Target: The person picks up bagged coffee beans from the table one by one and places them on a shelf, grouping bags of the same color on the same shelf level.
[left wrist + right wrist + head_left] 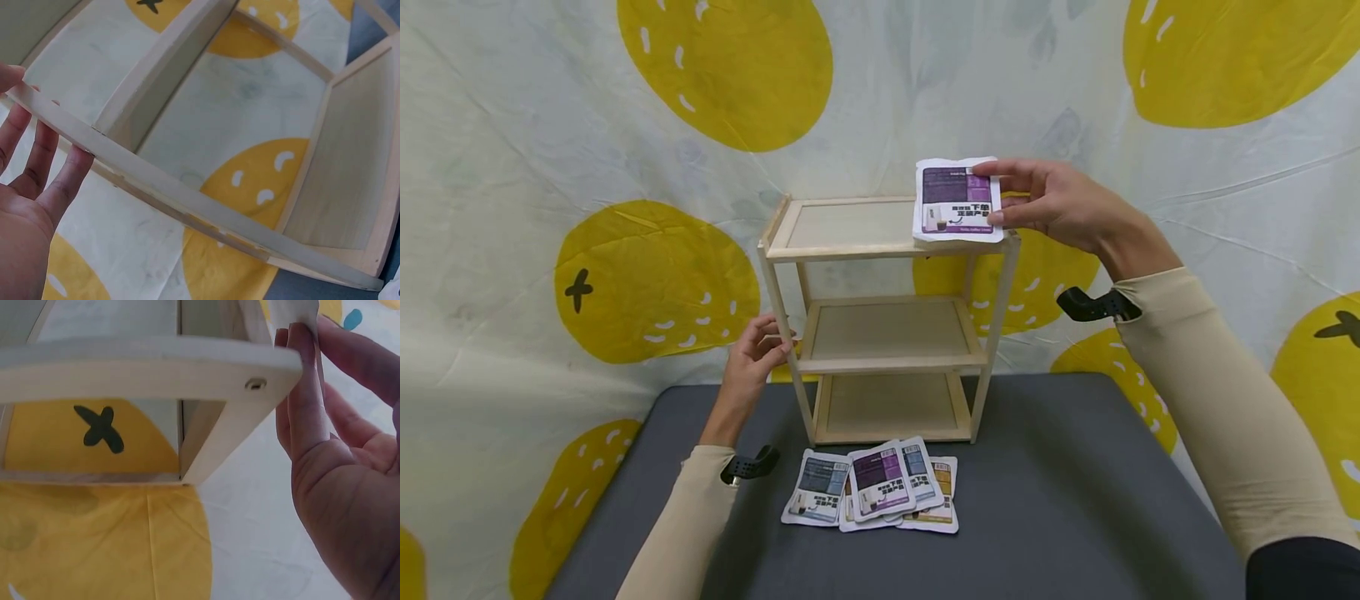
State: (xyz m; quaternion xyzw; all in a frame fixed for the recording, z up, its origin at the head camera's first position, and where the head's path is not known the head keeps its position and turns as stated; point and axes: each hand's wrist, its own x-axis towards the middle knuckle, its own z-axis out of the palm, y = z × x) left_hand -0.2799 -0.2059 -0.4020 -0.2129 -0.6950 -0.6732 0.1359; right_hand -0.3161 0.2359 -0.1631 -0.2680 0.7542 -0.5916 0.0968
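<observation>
A three-tier wooden shelf rack [891,364] stands on the grey table. With fingers and thumb my left hand [755,354] holds its left front post, about level with the middle tier. In the left wrist view, the fingers [70,178] curve against the post [144,165]. My right hand [1056,200] pinches a purple-and-white sachet [955,200] by its right edge. The sachet is upright, printed face toward me, overlapping the right end of the top tier in the head view. In the right wrist view, the sachet [294,311] is mostly cut off, beside the rack's corner [275,375].
Several similar sachets [880,483] lie in an overlapping pile on the table [1060,500], in front of the rack; blue, purple and orange-yellow prints show. Behind the rack hangs a pale cloth [880,100] with large yellow fruit shapes.
</observation>
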